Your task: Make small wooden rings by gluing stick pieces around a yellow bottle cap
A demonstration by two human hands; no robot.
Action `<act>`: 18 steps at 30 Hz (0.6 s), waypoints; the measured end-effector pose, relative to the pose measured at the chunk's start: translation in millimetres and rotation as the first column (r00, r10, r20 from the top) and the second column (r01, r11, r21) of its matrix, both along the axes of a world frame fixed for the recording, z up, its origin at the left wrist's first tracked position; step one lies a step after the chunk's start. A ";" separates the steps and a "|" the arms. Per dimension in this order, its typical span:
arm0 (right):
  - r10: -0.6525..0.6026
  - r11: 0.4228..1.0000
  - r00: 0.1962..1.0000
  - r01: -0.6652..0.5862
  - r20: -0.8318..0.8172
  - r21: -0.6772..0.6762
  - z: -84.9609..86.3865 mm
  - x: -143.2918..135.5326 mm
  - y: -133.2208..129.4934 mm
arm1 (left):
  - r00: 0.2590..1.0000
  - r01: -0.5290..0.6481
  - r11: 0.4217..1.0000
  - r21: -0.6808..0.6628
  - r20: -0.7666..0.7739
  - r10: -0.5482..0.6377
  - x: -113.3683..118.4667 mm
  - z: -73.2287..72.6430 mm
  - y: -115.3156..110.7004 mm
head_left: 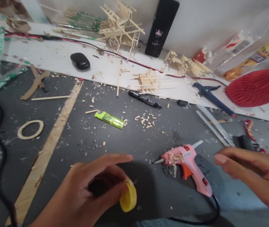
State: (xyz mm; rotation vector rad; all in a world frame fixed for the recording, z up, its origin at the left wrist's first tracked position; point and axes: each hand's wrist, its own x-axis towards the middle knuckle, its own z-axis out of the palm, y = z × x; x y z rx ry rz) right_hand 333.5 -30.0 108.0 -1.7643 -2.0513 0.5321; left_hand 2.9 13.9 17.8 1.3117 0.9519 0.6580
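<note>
A shallow yellow cap (128,197), its rim facing me, is pinched between thumb and fingers of my left hand (96,186), above the dark tabletop at the lower middle. The index finger of that hand points right. My right hand (250,171) is at the right edge, fingers loosely curved, with a dark gap between thumb and fingers and nothing visible in it. Left of it, apart from the fingers, a pink glue gun (188,160) lies on its side, nozzle to the left. Wood bits cling to its barrel, and a clear glue stick pokes out behind.
A green lighter (110,119), a black marker (145,99) and scattered wood chips (146,121) lie mid-table. At left sits a pale wooden ring (30,129). Stick models (122,28), a phone (162,26) and blue cutters (212,97) are farther back. The gun's cord (216,211) loops near me.
</note>
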 end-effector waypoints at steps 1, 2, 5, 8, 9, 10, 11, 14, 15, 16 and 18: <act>0.002 1.000 1.000 -0.002 -0.007 0.001 2.6 -12.2 5.1 | 1.000 0.011 1.000 0.005 0.008 -0.011 -0.8 -0.6 -0.8; 0.008 1.000 1.000 -0.008 -0.018 0.000 3.2 -27.3 8.9 | 1.000 0.021 1.000 0.014 0.019 -0.021 -1.7 -1.1 -1.6; 0.040 0.999 0.997 -0.041 -0.069 -0.017 -2.0 -77.0 16.0 | 0.997 0.054 0.998 0.027 0.048 -0.055 -5.0 -1.8 -3.9; 0.068 0.996 0.987 -0.076 -0.143 -0.051 -8.7 -110.4 21.4 | 0.994 0.085 0.996 -0.006 0.065 -0.084 -7.3 -1.5 -5.4; 0.069 0.994 0.984 -0.081 -0.167 -0.070 -10.4 -116.1 23.0 | 0.994 0.091 0.996 -0.023 0.070 -0.089 -7.5 -1.0 -5.6; 0.064 0.993 0.980 -0.082 -0.189 -0.090 -11.9 -119.4 24.4 | 0.994 0.089 0.995 -0.042 0.073 -0.086 -7.5 -0.2 -5.5; 0.052 0.991 0.977 -0.076 -0.208 -0.110 -13.1 -121.0 25.4 | 0.994 0.090 0.994 -0.057 0.071 -0.085 -7.2 0.9 -5.1; 0.002 0.984 0.970 -0.045 -0.244 -0.174 -15.4 -120.7 25.9 | 0.995 0.095 0.994 -0.062 0.044 -0.092 -5.3 5.7 -2.5; -0.009 0.981 0.969 -0.039 -0.248 -0.189 -15.6 -120.0 25.6 | 0.994 0.102 0.993 -0.060 0.042 -0.099 -4.5 7.3 -1.6; -0.009 0.979 0.968 -0.042 -0.252 -0.197 -15.5 -119.4 25.4 | 0.994 0.105 0.993 -0.054 0.043 -0.103 -3.8 8.7 -0.8; 0.013 0.978 0.968 -0.064 -0.251 -0.196 -14.1 -117.7 25.9 | 0.993 0.096 0.995 -0.030 0.066 -0.094 -3.3 9.7 -0.5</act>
